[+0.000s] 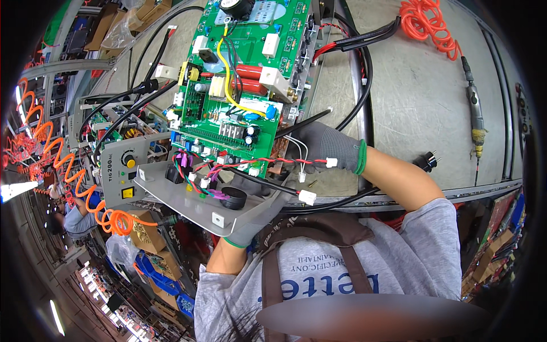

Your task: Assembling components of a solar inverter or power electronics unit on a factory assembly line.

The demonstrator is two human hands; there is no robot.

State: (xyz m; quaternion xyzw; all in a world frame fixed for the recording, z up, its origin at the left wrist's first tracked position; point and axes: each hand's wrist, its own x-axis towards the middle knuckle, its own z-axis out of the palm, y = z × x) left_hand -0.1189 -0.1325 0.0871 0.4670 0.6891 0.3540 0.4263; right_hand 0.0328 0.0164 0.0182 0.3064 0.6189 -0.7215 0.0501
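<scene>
A big green circuit board [239, 74] with red capacitors, a yellow wire and black cables stands tilted on the grey workbench [416, 97]. My right hand [322, 145], in a grey glove, grips the board's near right corner among thin red, black and white wires. A bent grey metal panel [185, 208] hangs below the board, joined to it by purple and red wires. My left hand [250, 225], also gloved, holds this panel by its near edge from underneath. A black ring [233, 198] lies on the panel. A white connector [307, 197] dangles on a black cable beside it.
An orange coiled hose [427, 23] and a pneumatic screwdriver [476, 117] lie on the bench at right, with a black plug [427, 161] near my forearm. At left stands another grey unit with a yellow knob [122, 171], an orange coiled hose [68, 165] and cardboard boxes [145, 233].
</scene>
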